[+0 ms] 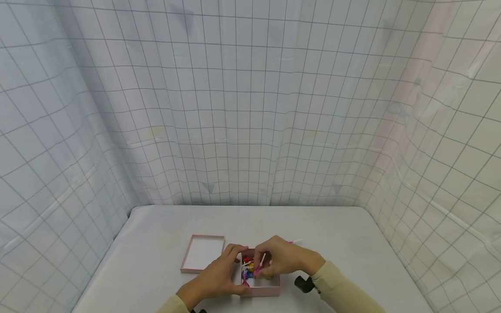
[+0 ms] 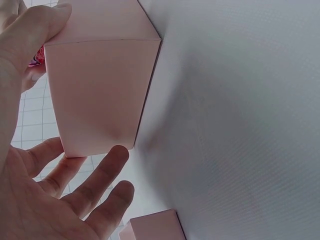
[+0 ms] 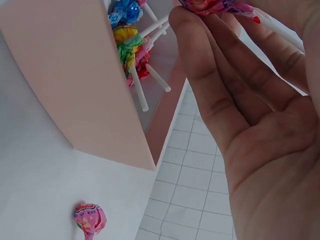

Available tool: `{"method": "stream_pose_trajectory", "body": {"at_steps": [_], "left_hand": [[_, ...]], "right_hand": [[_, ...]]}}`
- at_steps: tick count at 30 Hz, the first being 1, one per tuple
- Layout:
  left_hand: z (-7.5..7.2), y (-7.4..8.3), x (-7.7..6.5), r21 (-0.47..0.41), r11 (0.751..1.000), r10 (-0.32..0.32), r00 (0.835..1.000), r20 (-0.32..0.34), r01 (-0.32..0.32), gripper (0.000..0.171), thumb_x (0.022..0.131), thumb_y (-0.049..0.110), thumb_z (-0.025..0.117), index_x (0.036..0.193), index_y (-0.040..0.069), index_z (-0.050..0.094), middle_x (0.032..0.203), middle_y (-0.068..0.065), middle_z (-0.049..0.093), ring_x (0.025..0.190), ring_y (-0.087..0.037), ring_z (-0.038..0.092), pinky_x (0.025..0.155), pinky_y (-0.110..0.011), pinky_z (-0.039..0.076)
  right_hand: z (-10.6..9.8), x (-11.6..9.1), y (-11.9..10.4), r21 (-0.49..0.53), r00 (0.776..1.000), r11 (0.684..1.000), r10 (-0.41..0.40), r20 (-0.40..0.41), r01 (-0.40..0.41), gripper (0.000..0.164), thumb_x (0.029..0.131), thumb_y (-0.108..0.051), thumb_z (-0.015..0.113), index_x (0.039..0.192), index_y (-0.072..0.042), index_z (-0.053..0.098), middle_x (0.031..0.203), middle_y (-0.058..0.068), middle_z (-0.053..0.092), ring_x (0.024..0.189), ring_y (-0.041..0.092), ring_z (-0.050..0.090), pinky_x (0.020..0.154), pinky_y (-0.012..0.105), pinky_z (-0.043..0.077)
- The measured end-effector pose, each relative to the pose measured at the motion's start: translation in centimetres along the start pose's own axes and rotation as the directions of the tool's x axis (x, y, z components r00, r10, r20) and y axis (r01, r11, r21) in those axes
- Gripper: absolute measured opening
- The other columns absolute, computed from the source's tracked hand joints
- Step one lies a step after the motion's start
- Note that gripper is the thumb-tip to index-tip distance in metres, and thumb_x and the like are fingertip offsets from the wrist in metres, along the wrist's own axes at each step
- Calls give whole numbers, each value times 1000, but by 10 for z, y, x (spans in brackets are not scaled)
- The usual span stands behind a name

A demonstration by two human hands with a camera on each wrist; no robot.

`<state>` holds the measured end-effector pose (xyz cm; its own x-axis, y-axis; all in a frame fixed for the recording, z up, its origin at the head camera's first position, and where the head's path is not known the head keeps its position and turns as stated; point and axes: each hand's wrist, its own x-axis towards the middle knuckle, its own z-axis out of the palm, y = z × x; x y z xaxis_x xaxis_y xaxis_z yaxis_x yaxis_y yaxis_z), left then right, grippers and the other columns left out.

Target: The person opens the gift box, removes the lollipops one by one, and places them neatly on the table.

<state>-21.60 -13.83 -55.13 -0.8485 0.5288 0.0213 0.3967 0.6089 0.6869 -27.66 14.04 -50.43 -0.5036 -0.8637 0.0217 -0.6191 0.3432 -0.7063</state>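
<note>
Head view: the left hand [image 1: 221, 273] grips an open-topped pink rectangular box [image 1: 266, 292], and the right hand [image 1: 285, 256] pinches a pink-wrapped, white-stick lollipop [image 1: 257, 272] over it. Left wrist: the thumb [image 2: 54, 21] rests against the box. Right wrist: multicoloured wrapped lollipops [image 3: 128, 47] lie inside the box.

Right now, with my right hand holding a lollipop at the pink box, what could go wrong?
The held lollipop could snag on the white sticks jutting every which way inside the pink box. Your right hand might knock the loose lollipop lying on the table nearby. If your left hand loosens, the box may slide when bumped.
</note>
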Motion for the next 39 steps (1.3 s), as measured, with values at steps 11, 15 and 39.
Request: {"method": "stream_pose_trajectory", "body": {"at_steps": [11,15,39], "left_hand": [[1,-2,1,15,1000,-19,1000,0,19,113,88,64,99,174,17,41,168,1,47,144,-33,69,115,-58,65],[1,0,1,13,1000,-26,1000,1,26,113,88,61,100,174,17,41,169,-1,47,144,-34,69,115,-61,64],[2,-3,3,29,999,-42,999,5,42,116,88,68,98,175,17,40,166,-2,48,143,-33,70,116,-59,65]], "right_hand": [[-6,-10,7,23,996,1000,-4,-87,6,15,103,-25,94,100,-20,80,102,-7,86,96,-5,79,87,20,69],[-9,-14,10,8,994,1000,-22,-110,23,13,103,-23,94,103,-20,81,103,-5,87,98,-4,80,88,21,70],[-22,-40,30,0,978,1000,29,-205,-30,23,107,-27,89,125,-14,85,120,-3,87,105,4,82,95,24,70]]}}
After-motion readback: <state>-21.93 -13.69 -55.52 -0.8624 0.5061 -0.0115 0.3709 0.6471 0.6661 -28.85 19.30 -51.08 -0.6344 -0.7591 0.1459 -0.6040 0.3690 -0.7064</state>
